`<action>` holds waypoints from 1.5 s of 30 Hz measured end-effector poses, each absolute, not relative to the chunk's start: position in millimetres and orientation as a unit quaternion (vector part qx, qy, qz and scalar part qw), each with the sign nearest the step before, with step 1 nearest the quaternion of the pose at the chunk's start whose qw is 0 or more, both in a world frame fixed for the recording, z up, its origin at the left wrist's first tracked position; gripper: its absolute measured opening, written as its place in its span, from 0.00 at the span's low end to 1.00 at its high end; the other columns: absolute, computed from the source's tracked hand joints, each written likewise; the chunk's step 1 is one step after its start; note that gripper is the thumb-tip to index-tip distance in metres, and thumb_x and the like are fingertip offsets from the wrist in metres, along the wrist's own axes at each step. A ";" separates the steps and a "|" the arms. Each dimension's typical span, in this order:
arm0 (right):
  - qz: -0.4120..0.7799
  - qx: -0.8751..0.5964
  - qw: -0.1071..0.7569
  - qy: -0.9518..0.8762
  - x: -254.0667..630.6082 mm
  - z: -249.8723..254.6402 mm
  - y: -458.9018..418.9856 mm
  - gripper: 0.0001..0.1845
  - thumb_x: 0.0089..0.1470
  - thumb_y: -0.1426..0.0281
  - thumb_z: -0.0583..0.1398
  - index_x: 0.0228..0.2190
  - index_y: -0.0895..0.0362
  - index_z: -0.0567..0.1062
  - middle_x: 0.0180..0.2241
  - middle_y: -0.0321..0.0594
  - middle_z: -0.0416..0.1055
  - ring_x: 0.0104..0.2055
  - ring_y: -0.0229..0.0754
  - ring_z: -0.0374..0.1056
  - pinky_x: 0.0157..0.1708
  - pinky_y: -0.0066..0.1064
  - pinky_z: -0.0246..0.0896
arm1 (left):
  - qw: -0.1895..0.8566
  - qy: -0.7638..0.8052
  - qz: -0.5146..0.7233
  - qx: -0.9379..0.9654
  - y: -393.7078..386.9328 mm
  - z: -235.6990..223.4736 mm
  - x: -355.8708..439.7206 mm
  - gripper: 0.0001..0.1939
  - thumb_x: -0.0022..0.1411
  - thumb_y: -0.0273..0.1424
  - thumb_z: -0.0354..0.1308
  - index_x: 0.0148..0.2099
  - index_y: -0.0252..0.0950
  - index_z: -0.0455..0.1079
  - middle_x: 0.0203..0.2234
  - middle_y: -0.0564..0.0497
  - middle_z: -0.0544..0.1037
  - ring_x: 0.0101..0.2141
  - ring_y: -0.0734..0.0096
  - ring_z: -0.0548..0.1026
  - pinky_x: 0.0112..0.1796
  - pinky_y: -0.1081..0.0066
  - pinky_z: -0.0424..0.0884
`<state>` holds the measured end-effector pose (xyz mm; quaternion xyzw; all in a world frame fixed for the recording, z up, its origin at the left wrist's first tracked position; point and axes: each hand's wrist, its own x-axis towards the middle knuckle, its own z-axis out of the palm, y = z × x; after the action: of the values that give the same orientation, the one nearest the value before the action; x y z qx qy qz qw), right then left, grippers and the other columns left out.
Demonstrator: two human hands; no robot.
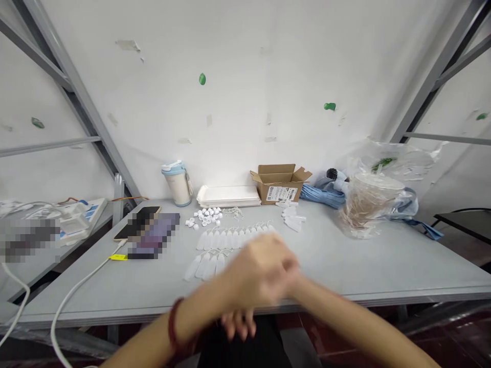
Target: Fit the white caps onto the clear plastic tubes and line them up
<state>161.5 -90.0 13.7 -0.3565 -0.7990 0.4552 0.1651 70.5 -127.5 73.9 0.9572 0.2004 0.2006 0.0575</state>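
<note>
Overlapping near the worktop's (364, 266) front edge, the left hand (259, 268) and right hand (290, 271) are blurred; whether open or gripping, I cannot tell. Just beyond lie rows of small translucent bottles (217, 240), white caps (209, 215) behind them.

White wall (238, 112) behind, stuck with green bits (202, 79) and peeling tape scraps (128, 45). Gray metal frame posts (72, 71) slant up at left and right, with crossbars (49, 146) joined to them. Gray worktop (326, 266) against the wall, front edge straight. Another gray surface (38, 271) at far left, dark table (466, 225) at far right. Dark red, shiny floor (452, 335) below. Light even, pale; soft shading on wall, glints on floor.
</note>
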 end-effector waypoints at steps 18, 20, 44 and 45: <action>-0.026 -0.588 0.307 -0.748 322.7 11.1 44.9 0.08 0.49 0.77 0.55 0.30 0.60 0.74 0.30 0.44 0.73 0.32 0.40 0.68 0.36 0.29 0.59 | 0.006 0.483 0.176 0.858 55.4 -1.3 -38.7 0.23 0.49 0.19 0.44 0.43 0.35 0.75 0.40 0.44 0.78 0.47 0.56 0.70 0.48 0.60 0.66; -0.027 -0.594 0.257 -0.762 320.2 9.7 43.5 0.09 0.50 0.78 0.55 0.32 0.61 0.75 0.33 0.46 0.73 0.34 0.41 0.68 0.36 0.29 0.59 | 0.005 0.479 0.202 0.854 52.9 3.1 -41.2 0.24 0.50 0.20 0.43 0.44 0.36 0.74 0.42 0.45 0.77 0.48 0.58 0.69 0.50 0.60 0.64; -0.018 -0.599 0.132 -0.790 307.7 4.1 39.1 0.11 0.48 0.79 0.59 0.35 0.61 0.78 0.38 0.47 0.76 0.42 0.45 0.70 0.43 0.30 0.60 | 0.230 0.494 0.478 0.689 25.5 25.3 -35.5 0.19 0.46 0.37 0.60 0.38 0.30 0.76 0.30 0.45 0.79 0.32 0.63 0.76 0.39 0.63 0.72; -0.015 -0.602 0.133 -0.787 307.3 3.6 39.3 0.10 0.49 0.78 0.59 0.35 0.61 0.78 0.38 0.47 0.76 0.42 0.45 0.70 0.42 0.30 0.60 | 0.238 0.498 0.476 0.685 24.1 26.3 -34.7 0.18 0.46 0.37 0.60 0.37 0.30 0.76 0.30 0.45 0.79 0.32 0.62 0.76 0.39 0.63 0.72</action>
<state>307.3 39.3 3.6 -0.6025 -0.7869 -0.0146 0.1327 -34.7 24.1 26.3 0.6849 0.4976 0.4759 0.2384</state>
